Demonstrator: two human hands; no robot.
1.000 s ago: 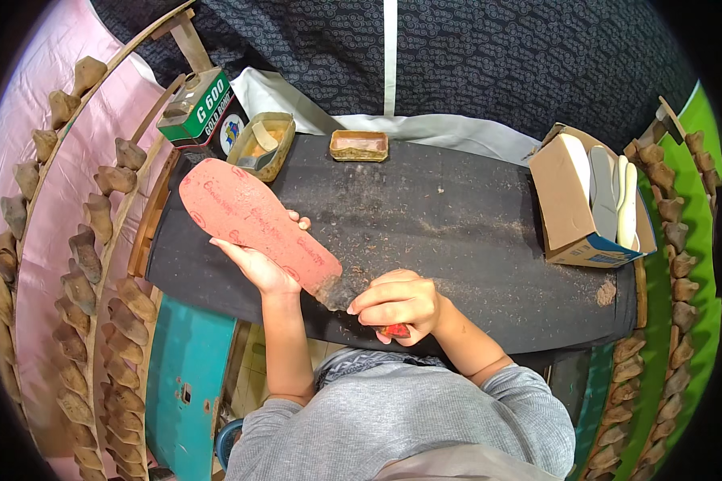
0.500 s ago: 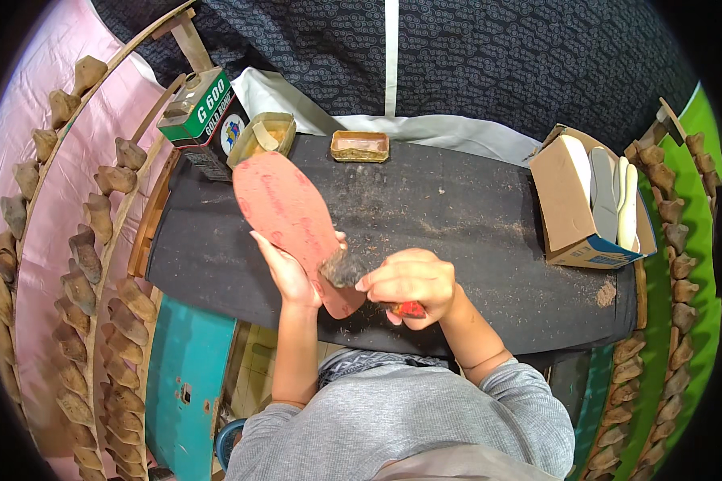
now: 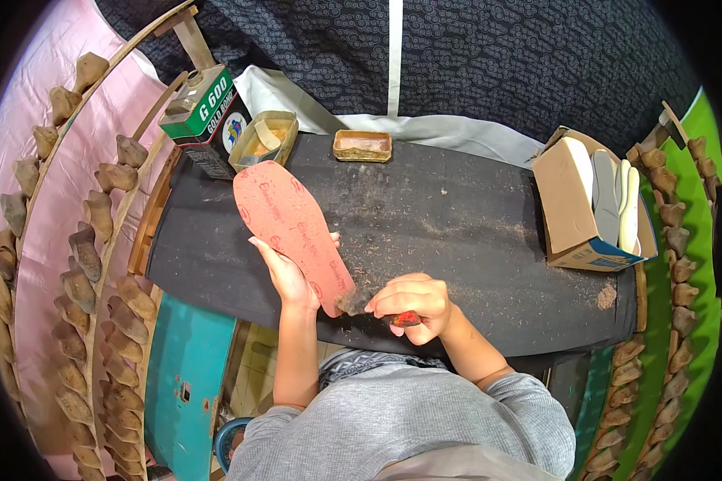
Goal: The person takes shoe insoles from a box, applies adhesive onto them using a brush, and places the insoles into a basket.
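Note:
A reddish-pink shoe insole with dark printed marks lies slanted across my left hand. My left palm is under its lower part, thumb at the left edge, fingertips showing past the right edge. In my right hand is a brush with a red handle end, gripped in closed fingers. Its dark grey bristles look blurred and are at the right side of the insole's narrow lower end. Whether they touch it is hard to tell.
Crumbs and dust lie on the black-covered table. At the back left stand a metal can and a tray with a flat applicator, beside a smaller tray. A cardboard box holds soles at right. Racks of wooden shoe lasts flank both sides.
The brush has moved down and slightly right, from over the insole's lower part to its narrow end. The insole has dropped slightly and shows its printed marks more sharply.

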